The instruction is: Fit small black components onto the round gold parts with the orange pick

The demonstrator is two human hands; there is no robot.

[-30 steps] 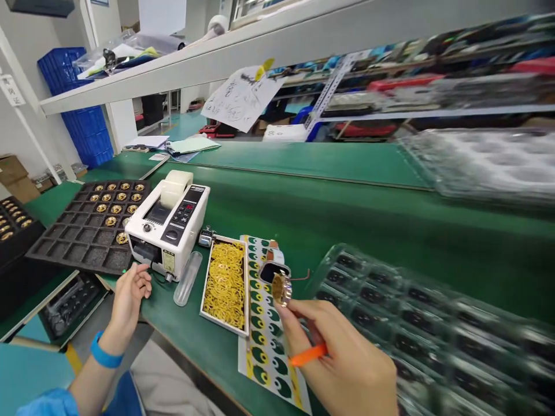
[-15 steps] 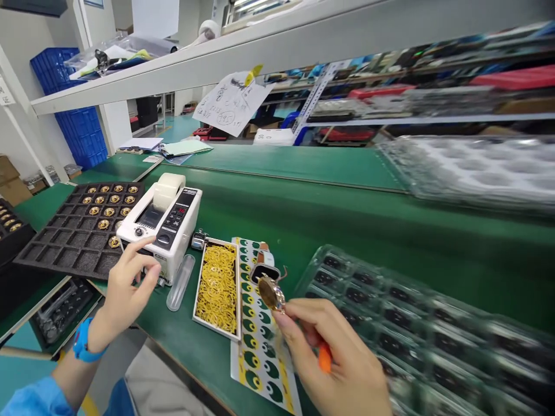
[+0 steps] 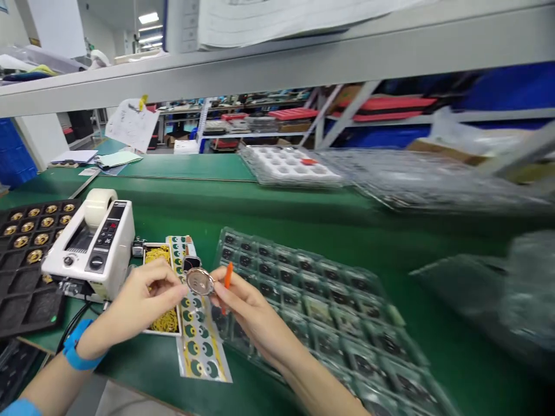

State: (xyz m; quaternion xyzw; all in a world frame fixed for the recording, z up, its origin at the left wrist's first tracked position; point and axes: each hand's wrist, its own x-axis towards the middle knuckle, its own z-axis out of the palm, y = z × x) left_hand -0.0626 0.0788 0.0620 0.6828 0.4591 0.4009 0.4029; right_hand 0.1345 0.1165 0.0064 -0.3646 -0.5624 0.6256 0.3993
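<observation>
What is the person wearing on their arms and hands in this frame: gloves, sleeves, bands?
Both hands are bare, no gloves. The left hand has a bright blue band around the wrist, and a bit of light blue sleeve shows at the bottom left corner. The right hand and its forearm are uncovered as far as the frame shows, with no band or sleeve in view.

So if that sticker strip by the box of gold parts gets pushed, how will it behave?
The sticker strip looks thin, flat paper: probably floppy and light, sliding on the green mat. It overhangs the table edge, so a push could tip it off. Both hands hover above it.
</observation>
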